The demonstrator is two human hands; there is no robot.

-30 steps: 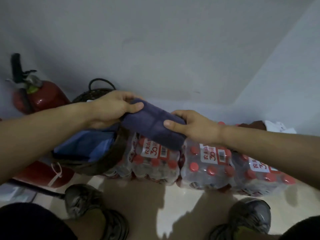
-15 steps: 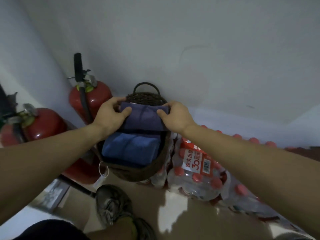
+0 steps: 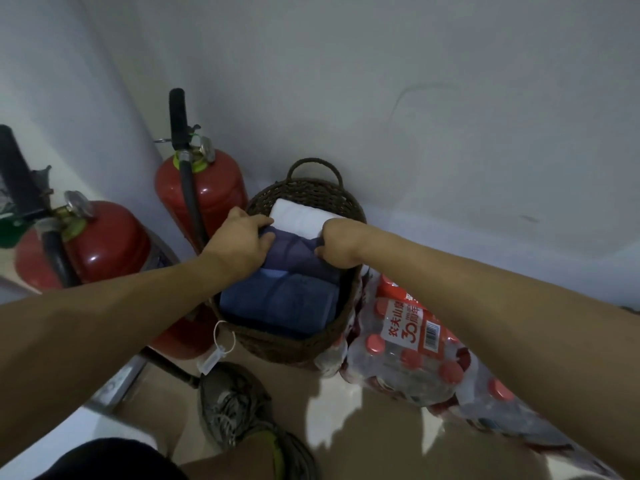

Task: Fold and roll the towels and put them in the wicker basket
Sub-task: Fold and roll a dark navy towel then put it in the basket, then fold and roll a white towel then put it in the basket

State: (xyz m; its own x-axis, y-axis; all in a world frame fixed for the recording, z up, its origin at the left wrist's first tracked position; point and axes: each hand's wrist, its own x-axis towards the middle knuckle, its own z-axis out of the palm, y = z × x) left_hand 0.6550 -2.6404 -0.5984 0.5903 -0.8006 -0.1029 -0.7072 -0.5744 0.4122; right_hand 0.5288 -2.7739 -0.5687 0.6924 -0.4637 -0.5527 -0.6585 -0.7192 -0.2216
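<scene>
The rolled dark purple towel (image 3: 294,252) has dropped from the rim into the brown wicker basket (image 3: 341,315), between a white roll (image 3: 298,216) and a blue one (image 3: 277,303). Left hand (image 3: 239,242) and right hand (image 3: 337,245) grip its ends. Three are packed; any remaining are out of sight.

Dim, bluish cast. Glare patches on glossy floor (image 3: 332,393); soft shadows near shoe (image 3: 239,414). Wide-angle bending at edges, slight softness overall.
</scene>
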